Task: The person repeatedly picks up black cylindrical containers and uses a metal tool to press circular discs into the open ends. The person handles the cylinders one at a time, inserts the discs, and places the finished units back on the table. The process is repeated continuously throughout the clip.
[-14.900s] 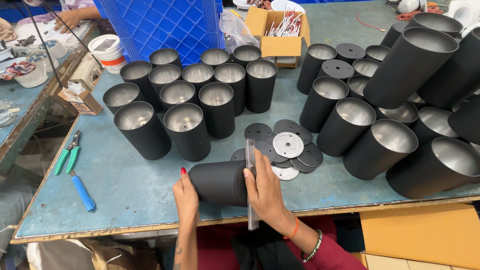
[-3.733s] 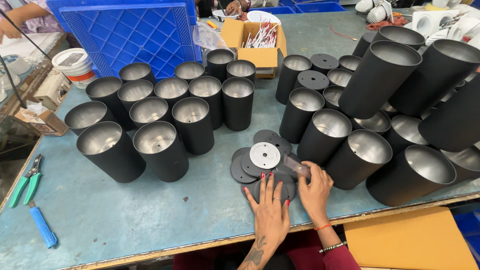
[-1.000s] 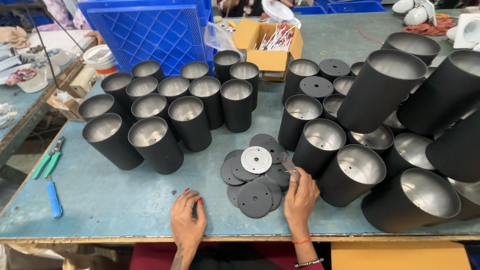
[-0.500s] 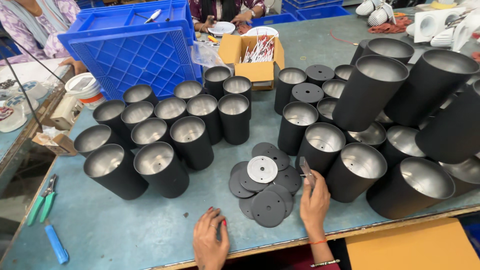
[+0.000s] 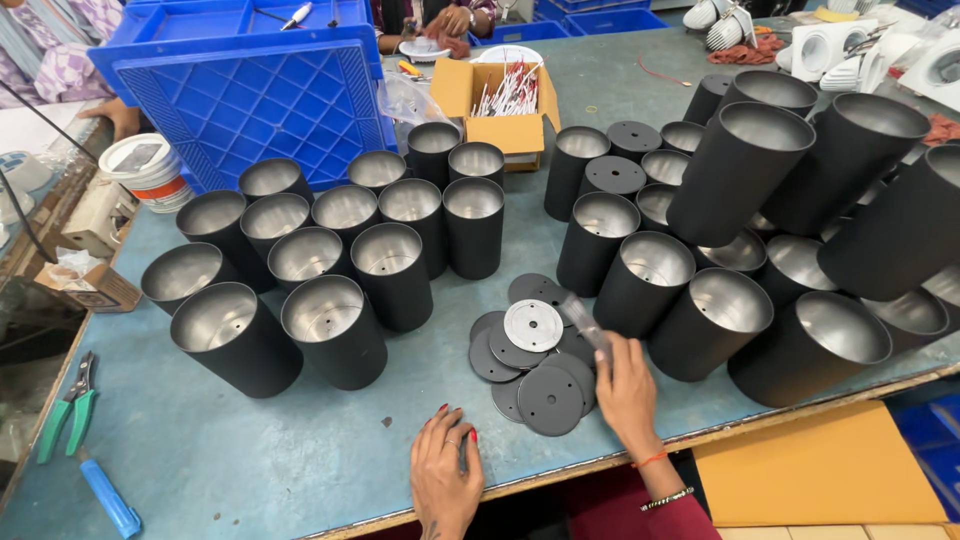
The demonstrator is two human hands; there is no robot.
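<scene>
My left hand (image 5: 443,476) lies flat on the blue-grey table (image 5: 250,460) near its front edge, fingers apart, holding nothing. My right hand (image 5: 627,388) rests at the right side of a pile of round black discs (image 5: 535,355), one of them silver side up (image 5: 533,325). It holds a thin clear strip (image 5: 585,325) that points up and to the left. Several black open cylinders (image 5: 335,270) with silver insides stand upright to the left of the discs. More of them (image 5: 760,260) stand and lean to the right.
A blue plastic crate (image 5: 240,85) stands at the back left, next to a cardboard box (image 5: 505,105) of small white parts. Green-handled pliers (image 5: 68,405) and a blue-handled tool (image 5: 105,495) lie at the front left. Another person's hands (image 5: 450,22) work at the far edge.
My right hand has slid a little right along the discs with the clear strip. My left hand has come forward onto the table. The view has tilted up and shifted.
</scene>
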